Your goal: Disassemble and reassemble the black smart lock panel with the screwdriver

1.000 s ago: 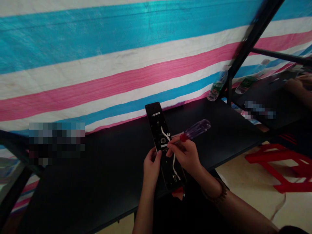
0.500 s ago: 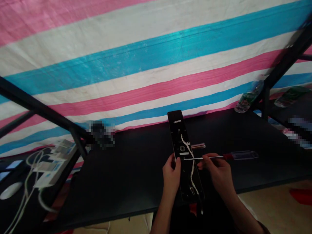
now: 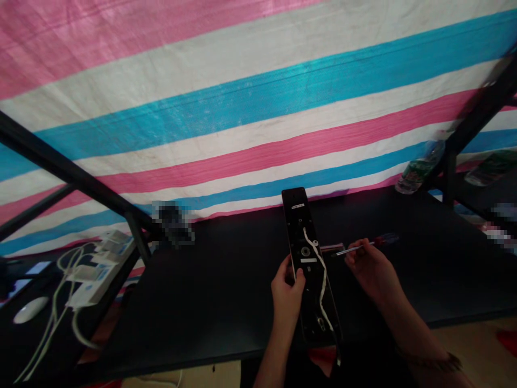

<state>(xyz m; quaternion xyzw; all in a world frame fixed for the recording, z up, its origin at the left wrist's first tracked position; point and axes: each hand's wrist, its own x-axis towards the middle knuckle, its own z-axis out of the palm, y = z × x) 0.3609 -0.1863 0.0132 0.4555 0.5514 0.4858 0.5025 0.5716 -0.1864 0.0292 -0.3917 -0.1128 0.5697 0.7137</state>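
A long black lock panel (image 3: 304,237) with a white ribbon cable (image 3: 321,269) along its back lies on the black table (image 3: 226,291), its near end over the front edge. My left hand (image 3: 287,291) grips the panel's left side near the middle. My right hand (image 3: 369,267) is closed on the metal shaft of a screwdriver (image 3: 365,245) with a red and clear handle. The tool lies nearly level just right of the panel, its tip pointing at the panel's side.
A striped pink, white and blue tarp (image 3: 242,108) hangs behind the table. Plastic bottles (image 3: 418,170) stand at the back right by a black frame post (image 3: 448,167). To the left lie white chargers with cables (image 3: 86,269) and a white mouse (image 3: 30,310).
The view has swung left and up. My right hand has pulled the screwdriver off the panel to its right side. My left hand has kept its hold on the panel.
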